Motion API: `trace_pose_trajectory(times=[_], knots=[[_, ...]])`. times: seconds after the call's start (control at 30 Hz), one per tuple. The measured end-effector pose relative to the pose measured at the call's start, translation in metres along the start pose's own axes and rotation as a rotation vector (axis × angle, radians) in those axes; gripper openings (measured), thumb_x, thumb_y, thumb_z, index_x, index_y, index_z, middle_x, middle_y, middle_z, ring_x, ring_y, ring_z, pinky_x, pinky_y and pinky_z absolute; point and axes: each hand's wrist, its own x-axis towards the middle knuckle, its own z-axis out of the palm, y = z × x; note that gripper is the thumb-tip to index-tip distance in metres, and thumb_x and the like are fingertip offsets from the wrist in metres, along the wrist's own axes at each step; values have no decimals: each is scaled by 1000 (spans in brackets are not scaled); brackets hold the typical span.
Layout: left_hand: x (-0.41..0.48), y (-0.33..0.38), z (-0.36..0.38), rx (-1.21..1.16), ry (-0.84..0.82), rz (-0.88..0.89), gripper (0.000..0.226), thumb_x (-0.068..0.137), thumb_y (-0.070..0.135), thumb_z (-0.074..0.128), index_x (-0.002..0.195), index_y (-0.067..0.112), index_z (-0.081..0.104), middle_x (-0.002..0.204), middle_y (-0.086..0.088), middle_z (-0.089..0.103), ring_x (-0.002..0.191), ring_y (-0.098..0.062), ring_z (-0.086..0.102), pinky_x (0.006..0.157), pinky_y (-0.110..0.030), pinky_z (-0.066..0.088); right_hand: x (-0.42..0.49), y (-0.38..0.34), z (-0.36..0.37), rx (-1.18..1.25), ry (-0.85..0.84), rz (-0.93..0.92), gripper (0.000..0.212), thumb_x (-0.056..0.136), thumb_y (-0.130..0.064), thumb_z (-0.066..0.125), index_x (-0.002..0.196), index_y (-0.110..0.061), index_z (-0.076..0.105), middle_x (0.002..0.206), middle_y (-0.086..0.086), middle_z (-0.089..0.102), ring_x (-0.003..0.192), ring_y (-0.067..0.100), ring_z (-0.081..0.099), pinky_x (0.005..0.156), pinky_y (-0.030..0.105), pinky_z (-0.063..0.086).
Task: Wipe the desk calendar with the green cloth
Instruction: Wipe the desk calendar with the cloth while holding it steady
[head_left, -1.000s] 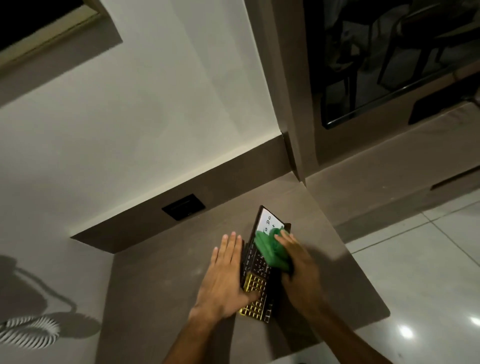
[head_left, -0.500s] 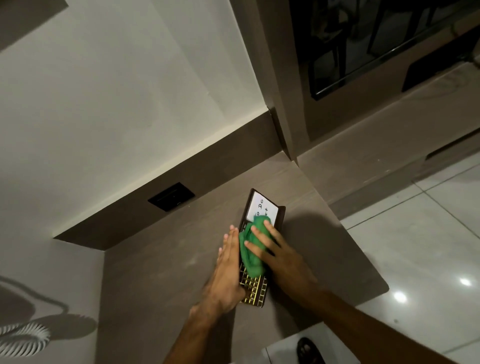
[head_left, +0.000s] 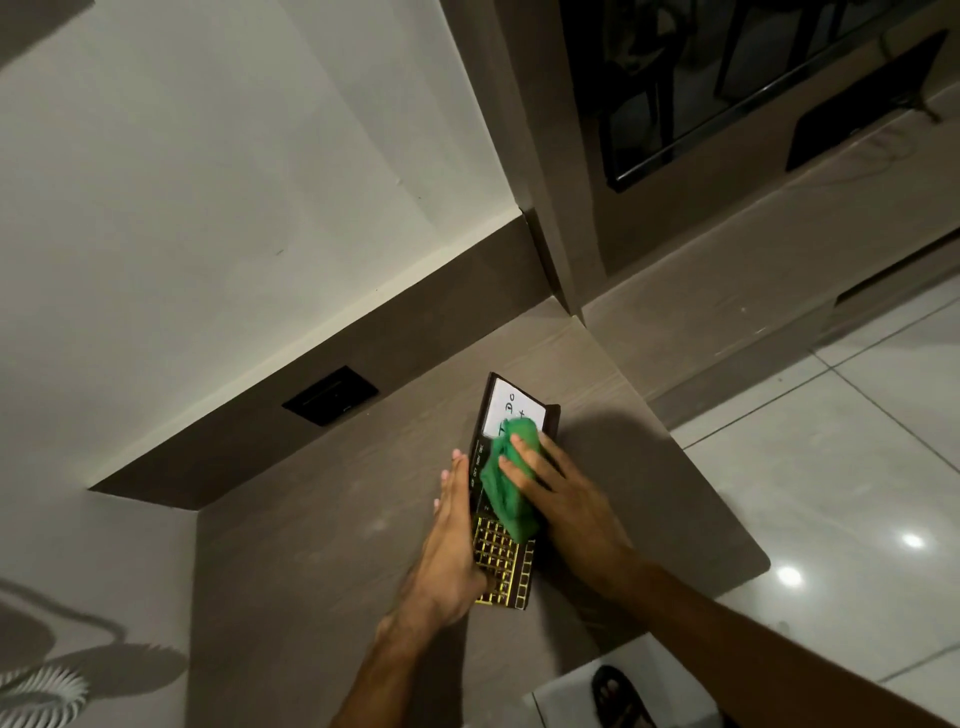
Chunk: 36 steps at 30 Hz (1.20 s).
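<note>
Centrally, one desk calendar (head_left: 503, 561): dark brown, long and narrow, lying flat on a brown wood-grain desk (head_left: 322, 545), near the desk's right edge. Gold-lined date grid at the near end; a white card (head_left: 511, 402) with handwritten letters at the far end, partly covered.

One green cloth (head_left: 506, 493): bunched, lying on the middle of the calendar, its far tip overlapping the white card.

Right hand (head_left: 563, 501): palm down on the cloth, fingers spread and flat, pressing it against the calendar rather than clenching it. Forearm runs in from the lower right.

Left hand (head_left: 452, 545): set on edge along the calendar's left side, fingers straight and together, thumb laid over the gold grid; it braces the calendar, grasping nothing closed in the fist.

One black rectangular socket plate (head_left: 330, 396): set in the brown upstand at the back of the desk, well apart from the calendar.

White wall (head_left: 208, 182) above the upstand. Brown cabinet with a dark glass panel (head_left: 727, 78) to the right.

Pale glossy tiled floor (head_left: 857, 467) beyond the desk's right edge, with two bright reflected light spots. One dark sandal with toes showing (head_left: 618, 699) at the bottom edge.

One white ribbed object (head_left: 41, 693) at the lower left corner, partly cut off; what it is cannot be told.
</note>
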Motion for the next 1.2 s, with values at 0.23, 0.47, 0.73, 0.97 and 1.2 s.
trace_pose_trajectory(times=[0.23, 0.47, 0.73, 0.97, 1.2], knots=[[1, -3, 2, 14, -3, 5, 135, 69, 3, 79, 144, 32, -29, 159, 8, -24, 146, -14, -19, 123, -43, 1, 14, -17, -17, 41, 85, -199, 55, 83, -6, 50, 138, -12, 45, 146, 11, 46, 139, 30, 28, 111, 38, 31], [1, 2, -1, -32, -9, -10, 137, 68, 8, 82, 145, 32, -28, 158, 9, -24, 145, -14, -19, 120, -46, -1, -34, -3, 9, -27, -77, -37, 95, 53, -9, 88, 138, -19, 46, 145, 7, 48, 139, 28, 24, 85, 35, 53], [2, 1, 0, 3, -17, -23, 138, 68, 10, 83, 144, 33, -29, 156, 12, -27, 145, -12, -19, 122, -49, 1, 7, 4, -6, -17, 69, -12, 69, 72, -5, 68, 137, -14, 48, 148, 10, 42, 141, 24, 20, 105, 43, 37], [4, -3, 4, 35, 0, 9, 143, 64, 18, 88, 141, 31, -32, 157, 9, -29, 146, -15, -21, 119, -35, -8, -19, -5, 18, -94, -57, -273, 60, 90, -22, 52, 146, -14, 33, 154, 9, 34, 145, 33, 19, 115, 47, 22], [6, -7, 5, 134, 19, 5, 148, 60, 16, 87, 140, 35, -36, 155, 12, -33, 144, -11, -27, 118, -39, -16, -20, 23, 17, -163, -139, -232, 58, 95, -20, 33, 151, -6, 23, 158, 15, 20, 147, 30, 5, 114, 46, 26]])
